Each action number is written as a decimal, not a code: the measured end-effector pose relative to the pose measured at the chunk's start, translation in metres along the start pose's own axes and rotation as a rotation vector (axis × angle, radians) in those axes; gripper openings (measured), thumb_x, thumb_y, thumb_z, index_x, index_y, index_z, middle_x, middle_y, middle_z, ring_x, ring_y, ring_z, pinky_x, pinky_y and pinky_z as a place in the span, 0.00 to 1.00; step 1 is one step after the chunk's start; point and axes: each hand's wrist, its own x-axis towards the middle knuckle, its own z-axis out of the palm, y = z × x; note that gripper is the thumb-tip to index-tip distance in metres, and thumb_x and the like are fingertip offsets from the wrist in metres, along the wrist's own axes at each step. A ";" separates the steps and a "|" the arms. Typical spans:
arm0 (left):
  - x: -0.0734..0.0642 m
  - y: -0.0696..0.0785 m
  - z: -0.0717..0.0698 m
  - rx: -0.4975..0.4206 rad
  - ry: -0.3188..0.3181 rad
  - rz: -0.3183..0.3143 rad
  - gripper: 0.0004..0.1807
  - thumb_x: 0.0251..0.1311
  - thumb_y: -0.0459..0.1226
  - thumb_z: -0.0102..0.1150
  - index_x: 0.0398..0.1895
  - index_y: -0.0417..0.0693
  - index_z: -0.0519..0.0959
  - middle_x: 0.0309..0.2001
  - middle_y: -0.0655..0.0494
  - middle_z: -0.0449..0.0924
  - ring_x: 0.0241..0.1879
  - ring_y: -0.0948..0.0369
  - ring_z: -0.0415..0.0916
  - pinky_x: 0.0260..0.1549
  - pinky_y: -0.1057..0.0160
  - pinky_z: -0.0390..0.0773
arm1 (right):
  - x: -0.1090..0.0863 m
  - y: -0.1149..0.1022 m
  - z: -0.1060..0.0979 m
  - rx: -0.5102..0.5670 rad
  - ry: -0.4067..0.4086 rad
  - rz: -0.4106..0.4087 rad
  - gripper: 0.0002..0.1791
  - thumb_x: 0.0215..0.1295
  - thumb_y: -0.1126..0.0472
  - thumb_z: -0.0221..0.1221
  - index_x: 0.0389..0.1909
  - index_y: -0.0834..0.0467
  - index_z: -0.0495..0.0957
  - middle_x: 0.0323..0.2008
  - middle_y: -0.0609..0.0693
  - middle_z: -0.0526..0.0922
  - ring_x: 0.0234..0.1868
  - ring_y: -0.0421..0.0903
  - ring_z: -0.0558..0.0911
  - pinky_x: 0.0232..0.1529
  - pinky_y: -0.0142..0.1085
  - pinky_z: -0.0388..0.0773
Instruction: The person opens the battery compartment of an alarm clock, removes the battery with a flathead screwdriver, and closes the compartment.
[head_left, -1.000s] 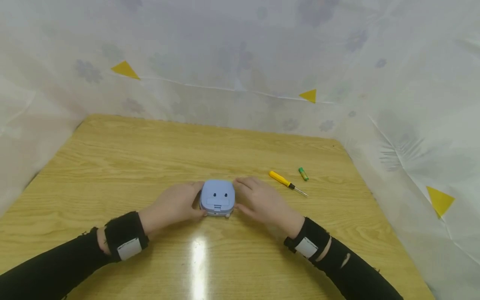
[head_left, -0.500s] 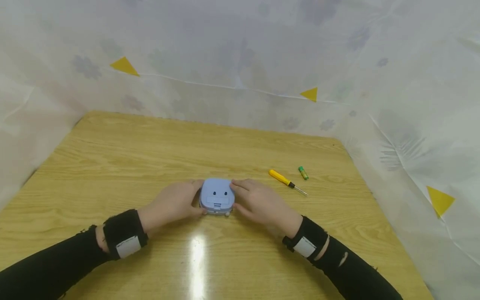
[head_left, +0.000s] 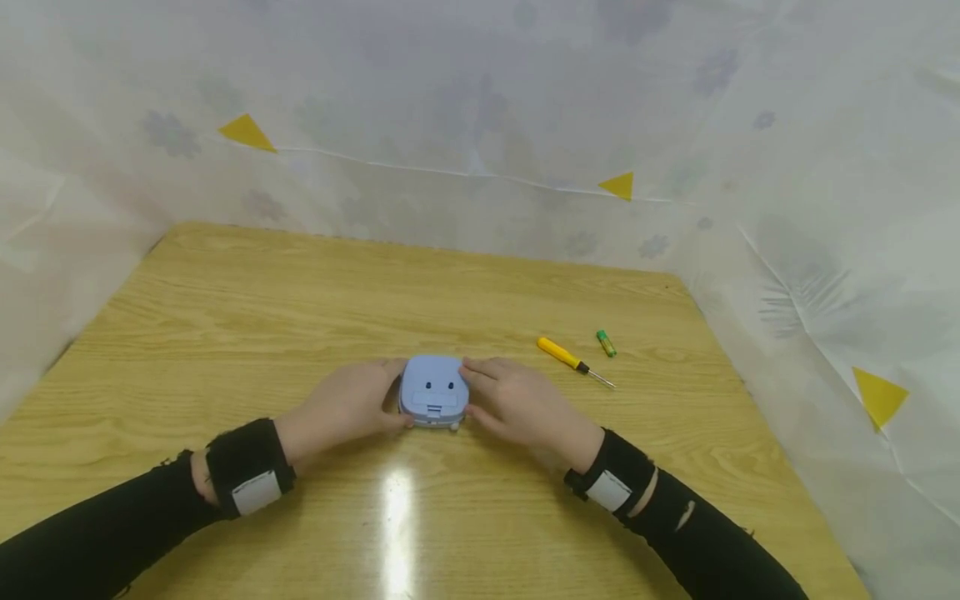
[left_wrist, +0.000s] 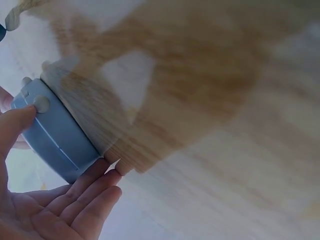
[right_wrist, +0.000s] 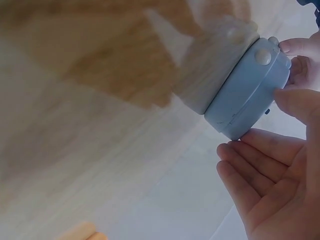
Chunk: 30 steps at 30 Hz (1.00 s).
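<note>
A small light blue device (head_left: pixel 435 379) with rounded corners lies on the table, two dark dots and a rectangular cover with a latch on its upper side. My left hand (head_left: pixel 348 404) holds its left side, thumb at the near corner and fingers at the far one. In the left wrist view, that thumb touches a round white knob (left_wrist: pixel 42 104) on the device's side wall. From the right, my right hand (head_left: pixel 521 404) grips it too, with the thumb against the side and fingertips (right_wrist: pixel 245 137) at the far corner. The device's underside is hidden.
A screwdriver (head_left: pixel 558 353) with a yellow handle lies to the right, behind my right hand. Just beyond it is a small green battery (head_left: pixel 607 343). A pale sheet (head_left: pixel 450 100) with yellow triangles hangs behind the wooden table (head_left: pixel 337 283).
My right hand has closed in from beside the device to touch its right side. The left hand keeps its hold, and the device stays in place.
</note>
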 end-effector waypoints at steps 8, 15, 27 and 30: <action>0.002 -0.001 0.001 -0.023 0.012 0.021 0.46 0.58 0.48 0.79 0.74 0.34 0.71 0.69 0.37 0.79 0.68 0.42 0.79 0.70 0.41 0.78 | 0.000 0.001 0.001 -0.014 0.015 -0.013 0.31 0.76 0.47 0.63 0.71 0.61 0.76 0.70 0.58 0.81 0.66 0.54 0.84 0.69 0.45 0.82; 0.002 0.000 0.001 -0.054 0.039 0.033 0.48 0.59 0.51 0.78 0.76 0.35 0.69 0.71 0.37 0.77 0.69 0.41 0.77 0.70 0.40 0.77 | -0.004 0.002 0.002 0.027 0.035 0.002 0.31 0.75 0.48 0.65 0.71 0.61 0.77 0.68 0.58 0.82 0.65 0.54 0.85 0.67 0.45 0.84; 0.007 0.008 -0.003 -0.122 0.113 0.079 0.49 0.58 0.53 0.78 0.76 0.39 0.69 0.71 0.38 0.77 0.69 0.41 0.78 0.70 0.38 0.77 | -0.013 0.008 0.005 0.057 0.087 0.005 0.30 0.72 0.51 0.68 0.68 0.63 0.79 0.66 0.59 0.84 0.63 0.54 0.86 0.65 0.46 0.85; 0.009 0.011 -0.004 -0.106 0.133 0.089 0.49 0.58 0.54 0.77 0.76 0.37 0.70 0.71 0.37 0.77 0.68 0.41 0.78 0.69 0.39 0.79 | -0.014 0.010 0.005 0.054 0.088 0.005 0.30 0.72 0.51 0.68 0.68 0.63 0.79 0.66 0.59 0.84 0.63 0.54 0.86 0.65 0.46 0.85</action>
